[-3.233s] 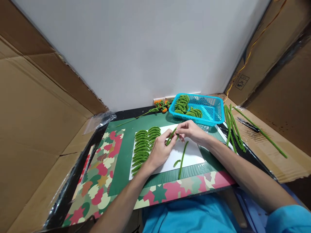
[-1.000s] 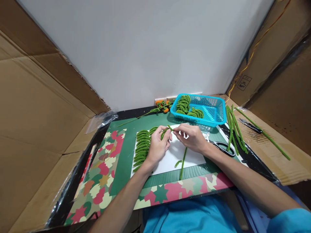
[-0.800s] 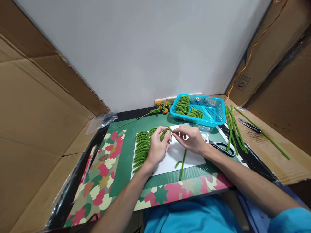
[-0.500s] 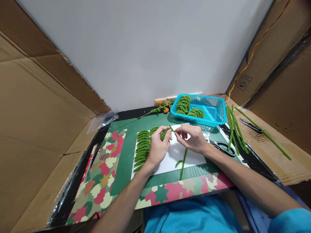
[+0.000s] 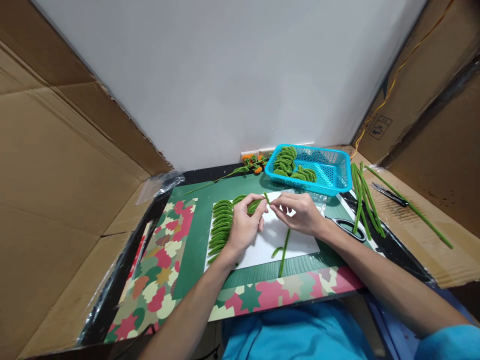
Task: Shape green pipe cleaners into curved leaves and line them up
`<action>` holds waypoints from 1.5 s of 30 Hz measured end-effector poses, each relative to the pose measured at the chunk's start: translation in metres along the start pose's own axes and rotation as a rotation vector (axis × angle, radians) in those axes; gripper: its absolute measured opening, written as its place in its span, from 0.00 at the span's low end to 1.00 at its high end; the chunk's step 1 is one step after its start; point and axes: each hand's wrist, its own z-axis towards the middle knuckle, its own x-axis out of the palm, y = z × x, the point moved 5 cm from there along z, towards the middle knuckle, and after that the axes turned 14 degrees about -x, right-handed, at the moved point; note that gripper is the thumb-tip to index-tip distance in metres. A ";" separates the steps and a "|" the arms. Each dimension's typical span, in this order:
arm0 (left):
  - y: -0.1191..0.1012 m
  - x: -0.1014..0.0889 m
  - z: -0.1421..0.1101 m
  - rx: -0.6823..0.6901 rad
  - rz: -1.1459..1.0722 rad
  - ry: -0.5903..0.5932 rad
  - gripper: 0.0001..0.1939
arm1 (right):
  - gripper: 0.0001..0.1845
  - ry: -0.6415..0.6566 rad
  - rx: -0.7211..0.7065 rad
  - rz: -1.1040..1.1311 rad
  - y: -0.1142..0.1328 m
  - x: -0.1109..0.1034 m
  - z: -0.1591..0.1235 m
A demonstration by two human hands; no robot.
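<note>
My left hand [image 5: 245, 225] is closed in a pinch on a green pipe-cleaner leaf [image 5: 254, 206], which shows between thumb and forefinger. A short fuzzy end [image 5: 266, 197] of green pipe cleaner sticks up between the two hands. My right hand [image 5: 298, 212] pinches at that end with thumb and forefinger, its other fingers curled. Beneath the hands lies a white sheet [image 5: 300, 245], with a column of green pipe-cleaner leaves [image 5: 221, 225] along its left side. A straight green pipe cleaner [image 5: 284, 255] and a short bent piece [image 5: 277, 251] lie nearer to me.
A blue basket [image 5: 333, 189] holding green leaves stands at the back, beside orange flowers [image 5: 248, 159]. To the right lie scissors [image 5: 350, 227], several long green pipe cleaners [image 5: 367, 200] and small black-handled snips [image 5: 392, 195]. Cardboard walls [image 5: 67, 165] flank the table.
The short pipe-cleaner end between the hands now points more upright. Both hands keep nearly the same place and pinch; the whole view has shifted slightly.
</note>
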 end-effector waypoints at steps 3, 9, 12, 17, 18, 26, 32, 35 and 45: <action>0.001 -0.002 0.001 -0.026 0.002 0.001 0.18 | 0.11 0.014 -0.015 0.028 0.000 0.000 0.000; 0.003 -0.003 0.001 -0.059 -0.038 0.020 0.18 | 0.10 0.026 -0.061 -0.020 -0.001 -0.001 -0.001; 0.002 -0.003 0.001 -0.058 -0.054 0.022 0.19 | 0.17 0.095 -0.096 -0.050 0.000 -0.002 -0.001; -0.002 -0.001 -0.001 -0.092 -0.078 0.060 0.20 | 0.20 0.188 -0.151 -0.118 -0.002 -0.001 -0.002; -0.003 -0.001 -0.001 -0.103 -0.085 0.063 0.20 | 0.20 0.192 -0.153 -0.139 -0.003 -0.001 -0.002; -0.003 -0.002 -0.002 -0.197 -0.089 0.085 0.22 | 0.16 0.209 -0.274 -0.295 -0.002 -0.002 -0.002; -0.006 0.000 0.003 -0.254 -0.105 0.131 0.21 | 0.10 0.205 -0.339 -0.428 -0.005 -0.002 0.006; -0.004 -0.001 0.010 -0.272 -0.112 0.192 0.20 | 0.08 0.346 -0.364 -0.514 -0.014 0.005 0.008; -0.003 0.004 0.006 -0.322 -0.177 0.388 0.20 | 0.06 0.359 -0.457 -0.587 -0.012 0.015 0.005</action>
